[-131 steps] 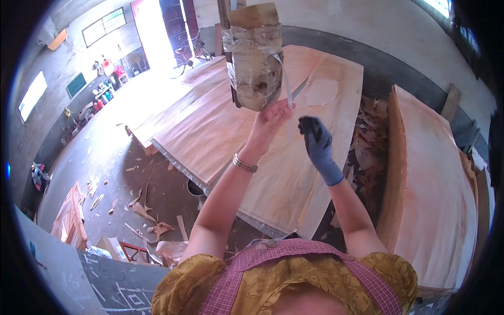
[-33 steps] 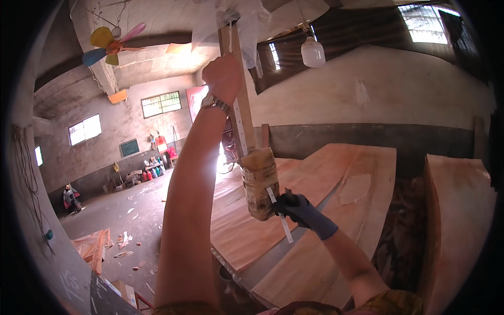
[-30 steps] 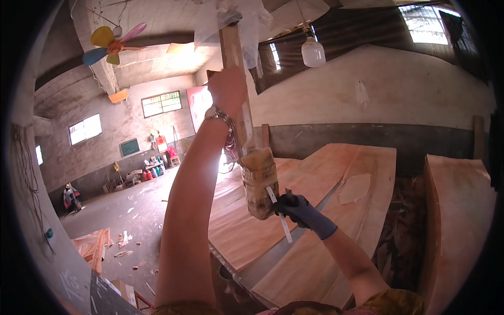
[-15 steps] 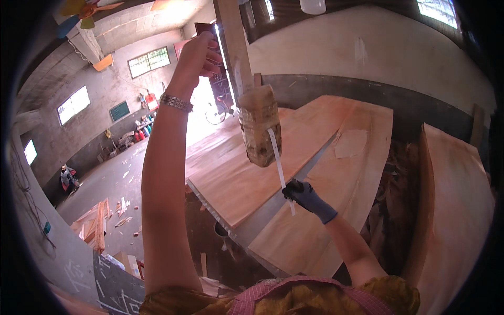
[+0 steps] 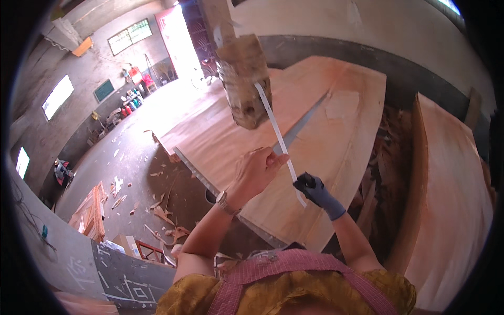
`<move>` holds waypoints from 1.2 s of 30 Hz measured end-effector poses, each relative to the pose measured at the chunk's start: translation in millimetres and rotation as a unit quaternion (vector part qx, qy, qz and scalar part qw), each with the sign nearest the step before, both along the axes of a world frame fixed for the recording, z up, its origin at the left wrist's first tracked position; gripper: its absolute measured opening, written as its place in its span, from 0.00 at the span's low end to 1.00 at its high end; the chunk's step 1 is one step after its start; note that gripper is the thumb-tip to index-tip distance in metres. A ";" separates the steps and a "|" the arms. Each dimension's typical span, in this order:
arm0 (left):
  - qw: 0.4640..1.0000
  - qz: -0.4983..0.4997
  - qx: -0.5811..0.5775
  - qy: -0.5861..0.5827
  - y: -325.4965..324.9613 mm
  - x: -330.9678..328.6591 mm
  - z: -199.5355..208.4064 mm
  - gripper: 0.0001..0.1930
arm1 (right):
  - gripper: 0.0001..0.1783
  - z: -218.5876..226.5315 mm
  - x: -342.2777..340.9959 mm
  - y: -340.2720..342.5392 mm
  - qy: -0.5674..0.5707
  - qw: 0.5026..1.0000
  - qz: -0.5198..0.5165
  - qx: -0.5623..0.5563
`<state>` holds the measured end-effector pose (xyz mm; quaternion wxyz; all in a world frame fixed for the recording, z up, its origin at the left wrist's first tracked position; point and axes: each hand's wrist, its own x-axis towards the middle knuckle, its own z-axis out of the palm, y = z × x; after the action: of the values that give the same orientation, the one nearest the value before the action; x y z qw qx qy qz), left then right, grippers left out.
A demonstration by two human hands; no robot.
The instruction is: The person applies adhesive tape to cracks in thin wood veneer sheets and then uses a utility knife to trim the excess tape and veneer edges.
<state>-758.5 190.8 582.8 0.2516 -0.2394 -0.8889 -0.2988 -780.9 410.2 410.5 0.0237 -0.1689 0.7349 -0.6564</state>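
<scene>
A narrow white tape strip [image 5: 277,128] runs down from a hanging block wrapped in brown and clear tape [image 5: 244,86]. My right hand [image 5: 317,193], in a dark-palmed blue-grey glove, grips the strip close to its lower end. Just above it, my bare left hand [image 5: 257,172] has its thumb and fingers pinched together at the strip's edge; a metal-band watch [image 5: 224,202] is on that wrist. Behind both hands lie large thin wood veneer sheets [image 5: 315,210], with a grey gap [image 5: 304,126] between two of them.
A wooden post [image 5: 218,23] stands above the block. To the right is a tall stack of veneer sheets [image 5: 446,199]. Wood scraps [image 5: 92,210] litter the floor at left. A bright doorway [image 5: 181,42] opens at the back, and a chalk-marked board [image 5: 126,278] is at lower left.
My left hand has come down from high beside the post to the white strip. The view has shifted, so the block sits higher. My right hand keeps its grip on the strip.
</scene>
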 end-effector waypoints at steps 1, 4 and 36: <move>1.000 -0.018 -0.016 -0.018 2.2 -5.0 -20.5 0.19 | 0.05 0.0 0.6 0.9 0.037 0.999 0.013 0.004; 0.951 -0.102 0.217 -0.196 28.8 -19.8 -40.8 0.21 | 0.06 -0.7 5.0 10.3 0.085 0.996 0.019 0.006; 0.649 -0.262 0.550 -0.455 3.4 -162.4 -149.4 0.49 | 0.09 69.5 -12.0 98.5 -0.218 0.959 -0.091 0.155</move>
<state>-920.9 194.2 433.4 -0.1874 -0.1141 -0.4644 -0.8580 -792.8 508.7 480.0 0.1493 0.0521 0.8169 -0.5547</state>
